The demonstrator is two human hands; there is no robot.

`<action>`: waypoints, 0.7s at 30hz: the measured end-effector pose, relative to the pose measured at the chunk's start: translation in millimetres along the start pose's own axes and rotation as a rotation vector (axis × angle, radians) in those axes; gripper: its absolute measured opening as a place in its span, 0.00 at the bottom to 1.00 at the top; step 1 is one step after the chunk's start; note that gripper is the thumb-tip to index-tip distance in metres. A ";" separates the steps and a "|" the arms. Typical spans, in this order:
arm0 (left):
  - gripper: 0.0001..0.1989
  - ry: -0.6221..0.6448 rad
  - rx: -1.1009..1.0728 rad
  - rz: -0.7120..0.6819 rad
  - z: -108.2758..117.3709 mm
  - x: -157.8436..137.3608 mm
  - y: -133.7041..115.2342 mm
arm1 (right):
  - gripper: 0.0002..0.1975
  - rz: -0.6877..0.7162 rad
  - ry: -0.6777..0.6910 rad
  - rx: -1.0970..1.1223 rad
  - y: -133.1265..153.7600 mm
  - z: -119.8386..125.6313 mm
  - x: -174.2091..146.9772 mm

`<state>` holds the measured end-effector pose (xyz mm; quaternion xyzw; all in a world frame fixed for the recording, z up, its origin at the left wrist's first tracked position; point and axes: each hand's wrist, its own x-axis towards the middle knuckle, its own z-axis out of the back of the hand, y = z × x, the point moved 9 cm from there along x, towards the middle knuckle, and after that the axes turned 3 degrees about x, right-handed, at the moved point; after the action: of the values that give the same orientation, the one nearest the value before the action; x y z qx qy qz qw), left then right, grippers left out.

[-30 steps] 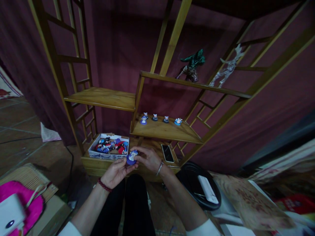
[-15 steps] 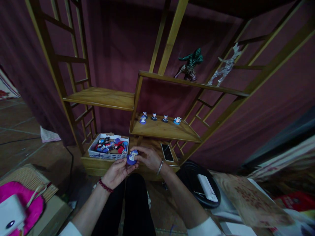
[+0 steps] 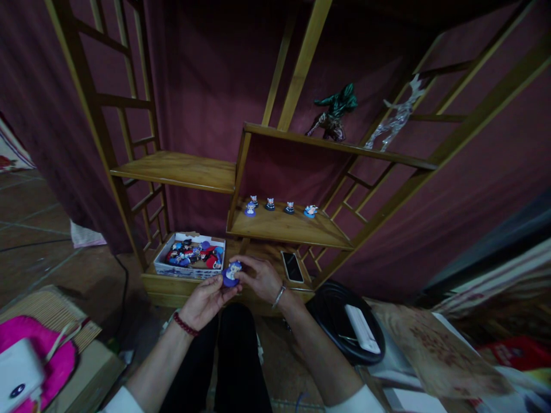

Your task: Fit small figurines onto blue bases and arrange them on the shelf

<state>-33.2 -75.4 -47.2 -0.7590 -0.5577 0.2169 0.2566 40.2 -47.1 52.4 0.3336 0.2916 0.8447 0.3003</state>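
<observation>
A small purple-and-white figurine (image 3: 232,273) on a round purple base is held between both hands, in front of the cabinet's bottom board. My left hand (image 3: 207,299) grips the base from the lower left. From the right, my right hand (image 3: 260,279) pinches the figurine's side with thumb and fingers. Just beyond the left hand sits a white cardboard box (image 3: 189,272) full of jumbled red, blue and black figurines (image 3: 196,253). On the low shelf (image 3: 288,230) stand several similar figurines, among them a purple one (image 3: 250,209) at the left and a blue-based one (image 3: 310,211) at the right.
A phone (image 3: 293,267) lies on the bottom board right of my hands. Above, a green hooded statue (image 3: 338,109) and a clear statue (image 3: 396,117) stand on the upper shelf. A black round item (image 3: 344,321) with a white box (image 3: 362,328) is at lower right.
Almost nothing differs. Both hands keep hold of the figurine in the same place, and the view has shifted very slightly.
</observation>
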 end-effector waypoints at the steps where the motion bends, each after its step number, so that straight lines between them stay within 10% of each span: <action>1: 0.07 0.002 -0.002 -0.001 -0.1 0.2 -0.1 | 0.14 0.003 -0.003 -0.006 0.6 0.4 0.0; 21: 0.04 0.033 -0.029 -0.004 -4.2 7.4 1.0 | 0.15 0.009 0.022 -0.083 -0.5 2.9 0.2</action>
<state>-27.7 -69.1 -44.9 -0.7651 -0.5580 0.1958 0.2550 42.3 -45.8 53.9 0.3129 0.2580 0.8609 0.3072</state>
